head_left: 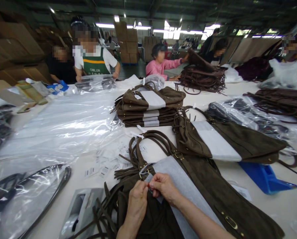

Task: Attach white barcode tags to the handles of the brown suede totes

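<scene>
A dark olive handbag [200,186] with fringes and looped handles lies in front of me, a white paper band [185,196] across it. Above the bag, my left hand [138,196] and my right hand [164,188] meet, fingertips pinched together on a small grey hang tag [148,178]. The tag hangs by a thin cord near the handle, and my fingers cover part of it. Loose white printed labels [105,171] are scattered to the left. Beside the fringe stands a grey dispenser-like device [81,209].
Banded olive bags are stacked [150,114] ahead, and another olive bag [250,141] lies at right above a blue plastic piece [268,179]. Clear plastic bags [56,122] cover the table's left. Across the table, people in a green apron [95,63] and pink top [157,68] handle goods.
</scene>
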### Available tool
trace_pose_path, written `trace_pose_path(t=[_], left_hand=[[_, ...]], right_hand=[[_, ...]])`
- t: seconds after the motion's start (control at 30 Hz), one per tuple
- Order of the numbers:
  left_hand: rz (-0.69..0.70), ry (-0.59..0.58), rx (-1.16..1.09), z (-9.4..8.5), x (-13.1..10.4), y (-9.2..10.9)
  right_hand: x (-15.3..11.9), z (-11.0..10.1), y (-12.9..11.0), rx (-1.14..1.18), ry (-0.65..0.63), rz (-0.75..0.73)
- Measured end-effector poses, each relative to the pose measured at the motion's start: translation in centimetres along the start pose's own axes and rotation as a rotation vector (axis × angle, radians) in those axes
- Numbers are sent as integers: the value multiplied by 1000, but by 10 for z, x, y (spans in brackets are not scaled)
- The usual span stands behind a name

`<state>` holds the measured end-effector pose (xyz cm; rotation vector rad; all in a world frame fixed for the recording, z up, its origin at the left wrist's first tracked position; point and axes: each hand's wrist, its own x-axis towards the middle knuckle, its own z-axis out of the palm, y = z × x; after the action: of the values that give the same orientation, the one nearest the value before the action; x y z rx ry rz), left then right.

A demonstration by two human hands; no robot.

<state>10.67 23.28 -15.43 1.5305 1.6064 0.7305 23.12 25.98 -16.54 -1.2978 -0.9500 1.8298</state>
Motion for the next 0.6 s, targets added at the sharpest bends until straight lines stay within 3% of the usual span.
trace_pose_path(t=[0.47,0.6], left_hand=[[85,57,146,4,2,-4],[154,85,195,2,-6,2]], right_hand=[[2,2,10,-70,3,-13],[-17,3,-3,-141,-19,-30]])
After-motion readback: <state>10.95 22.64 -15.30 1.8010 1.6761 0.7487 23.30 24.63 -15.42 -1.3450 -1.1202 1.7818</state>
